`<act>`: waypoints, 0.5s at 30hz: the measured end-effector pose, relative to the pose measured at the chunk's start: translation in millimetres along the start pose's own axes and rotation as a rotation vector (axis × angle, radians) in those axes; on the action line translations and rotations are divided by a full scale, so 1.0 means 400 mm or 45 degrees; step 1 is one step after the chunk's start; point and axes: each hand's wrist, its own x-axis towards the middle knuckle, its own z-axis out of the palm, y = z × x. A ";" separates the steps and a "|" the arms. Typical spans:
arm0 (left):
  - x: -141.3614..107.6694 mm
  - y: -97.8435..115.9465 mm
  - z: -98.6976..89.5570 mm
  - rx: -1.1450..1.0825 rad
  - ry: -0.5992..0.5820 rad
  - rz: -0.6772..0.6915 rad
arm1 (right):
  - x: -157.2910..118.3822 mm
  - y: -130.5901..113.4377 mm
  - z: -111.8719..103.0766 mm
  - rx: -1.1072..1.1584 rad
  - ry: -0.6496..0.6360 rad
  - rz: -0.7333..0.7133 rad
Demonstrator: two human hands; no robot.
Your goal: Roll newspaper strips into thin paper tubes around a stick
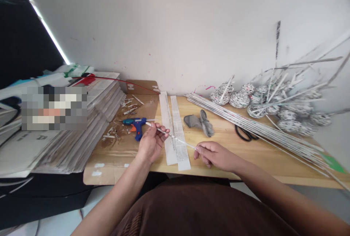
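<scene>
Pale wall [175, 28] rises behind a wooden bench [218, 159], with a tall stack of paper [101, 119] at its left end. Above the bench, one thin paper rod [186, 143] spans the space between the hands. The left hand [150, 143] has its grip closed around the rod near one end, palm partly turned up; the right hand [216, 155] pinches the other end in a narrow grip of thumb and fingers. The rod already looks slim and tightly formed, though whether its ends are finished I cannot tell.

Beneath it, two flat paper strips [183, 159] lie side by side, unrolled. To their right, a long bundle of rods [226, 116] looks fully formed, passing over or beside black handles [242, 138]. Beyond sit rounded woven paper pieces [239, 99]; loose ends stick out of several, so those seem incomplete, by my judgement. A grey cloth [193, 121] rests near the strips. On the left, a blue glue gun [139, 128] lies on cardboard [115, 166] among paper scraps, held by neither hand.
</scene>
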 end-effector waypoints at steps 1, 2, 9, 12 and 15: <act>0.000 0.000 0.000 0.001 0.005 0.000 | 0.000 -0.001 -0.001 -0.018 0.056 -0.029; 0.000 -0.001 -0.001 0.002 0.007 0.001 | -0.001 -0.001 -0.001 -0.065 0.124 -0.070; 0.001 0.004 0.008 0.005 -0.007 -0.010 | 0.000 0.001 0.008 0.091 -0.003 -0.010; 0.000 0.003 0.010 0.007 0.009 -0.004 | -0.002 -0.003 0.010 -0.354 0.285 -0.204; -0.001 0.000 0.010 0.004 0.007 -0.013 | -0.003 -0.006 0.011 -0.415 0.298 -0.211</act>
